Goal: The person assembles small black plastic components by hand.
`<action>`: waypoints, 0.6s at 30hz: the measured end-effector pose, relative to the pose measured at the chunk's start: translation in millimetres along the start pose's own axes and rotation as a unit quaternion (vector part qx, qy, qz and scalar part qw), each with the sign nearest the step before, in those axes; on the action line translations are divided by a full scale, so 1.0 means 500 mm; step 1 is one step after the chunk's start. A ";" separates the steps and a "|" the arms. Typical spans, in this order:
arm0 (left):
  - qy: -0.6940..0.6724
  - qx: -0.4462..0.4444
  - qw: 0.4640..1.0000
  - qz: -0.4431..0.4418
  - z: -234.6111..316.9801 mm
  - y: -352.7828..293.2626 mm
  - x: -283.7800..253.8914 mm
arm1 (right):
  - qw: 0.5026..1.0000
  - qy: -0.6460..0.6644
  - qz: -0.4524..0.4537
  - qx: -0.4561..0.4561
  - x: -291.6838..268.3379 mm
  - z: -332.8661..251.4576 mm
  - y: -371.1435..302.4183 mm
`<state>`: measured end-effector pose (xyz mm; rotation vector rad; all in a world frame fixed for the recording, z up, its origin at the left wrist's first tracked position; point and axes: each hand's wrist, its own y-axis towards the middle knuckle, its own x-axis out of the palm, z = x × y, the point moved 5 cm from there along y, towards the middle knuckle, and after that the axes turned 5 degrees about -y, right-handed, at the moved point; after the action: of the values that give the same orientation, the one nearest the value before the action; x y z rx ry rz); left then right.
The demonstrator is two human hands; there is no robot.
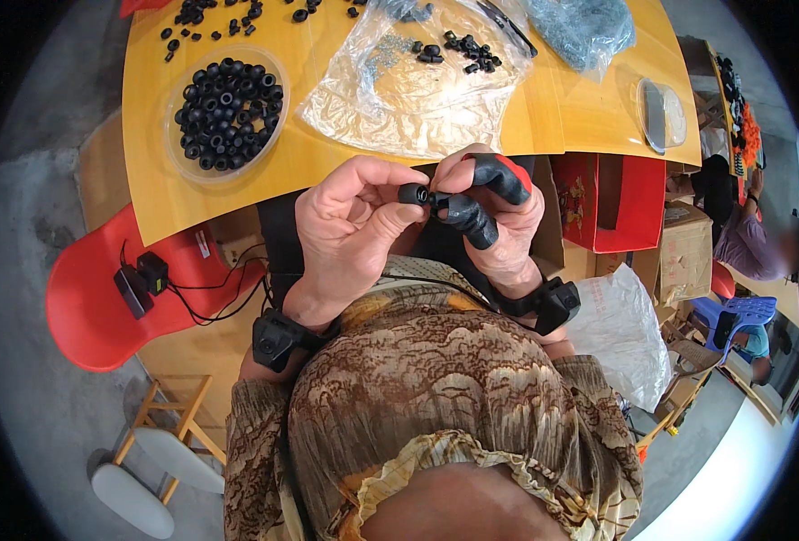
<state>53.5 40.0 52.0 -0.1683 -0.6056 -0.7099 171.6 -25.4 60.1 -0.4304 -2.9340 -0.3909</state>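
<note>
Just past the front edge of the table, my left hand (345,225) pinches a small black hollow cap (414,194) between thumb and forefinger, its round opening turned toward the right hand. My right hand (503,216) is closed too, close against the cap, with black and red coverings on its thumb and a finger. Its fingertips grip a small black piece (437,204), mostly hidden by the covered thumb. Whether the piece enters the cap, I cannot tell. Similar black caps fill a clear round tub (170,135) at the table's left.
On the yellow table (589,122), a clear plastic sheet (363,122) bears small black parts, metal springs (386,52) and tweezers (508,27). Behind it lies a blue-tinted bag (584,36). A clear lidded box (663,115) sits right. Red chair (93,298) left, red box (629,203) right.
</note>
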 end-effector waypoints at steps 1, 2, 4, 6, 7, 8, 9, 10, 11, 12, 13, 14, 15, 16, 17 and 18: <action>0.011 -0.002 1.000 0.004 0.002 0.000 0.001 | 1.000 0.001 0.000 0.000 -0.002 -0.001 -0.001; 0.022 -0.004 1.000 0.008 0.003 0.000 0.002 | 1.000 -0.025 -0.004 -0.009 -0.003 -0.005 -0.001; 0.029 0.000 1.000 0.003 0.005 0.000 0.002 | 0.999 -0.051 -0.008 -0.017 -0.001 -0.011 -0.002; 0.035 0.004 0.999 -0.002 0.007 0.001 0.003 | 0.993 -0.106 -0.004 -0.043 0.001 -0.021 -0.001; 0.050 0.016 0.999 -0.006 0.011 0.002 0.005 | 0.993 -0.106 -0.003 -0.043 0.000 -0.025 -0.001; 0.064 0.028 0.997 -0.010 0.014 0.003 0.007 | 0.982 -0.176 0.001 -0.066 0.000 -0.033 0.000; 0.064 0.028 0.998 -0.011 0.013 0.003 0.008 | 0.965 -0.246 0.005 -0.089 0.000 -0.042 0.000; 0.078 0.032 0.996 -0.007 0.013 0.002 0.008 | 0.966 -0.244 0.005 -0.089 0.001 -0.045 0.003; 0.093 0.036 0.995 -0.004 0.014 0.002 0.007 | 0.953 -0.282 0.004 -0.111 0.003 -0.052 0.005; 0.094 0.036 0.995 -0.003 0.013 0.002 0.006 | 0.938 -0.320 0.002 -0.132 0.006 -0.058 0.006; 0.131 0.047 0.990 -0.006 0.017 0.003 0.006 | 0.938 -0.320 0.003 -0.132 0.007 -0.063 0.007; 0.167 0.058 0.984 -0.009 0.020 0.005 0.006 | 0.932 -0.337 0.005 -0.133 0.009 -0.069 0.007; 0.167 0.059 0.984 -0.010 0.022 0.007 0.005 | 0.926 -0.354 0.007 -0.134 0.010 -0.073 0.007; 0.205 0.073 0.976 -0.017 0.026 0.009 0.006 | 0.926 -0.353 0.008 -0.134 0.011 -0.075 0.006; 0.243 0.087 0.966 -0.025 0.030 0.009 0.008 | 0.926 -0.354 0.007 -0.132 0.011 -0.076 0.006; 0.243 0.087 0.966 -0.025 0.031 0.009 0.008 | 0.926 -0.354 0.006 -0.129 0.011 -0.077 0.005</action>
<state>51.8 46.5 67.1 0.1841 -0.1995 -0.7108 171.4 -32.3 98.5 -0.7618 -3.5795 -0.7672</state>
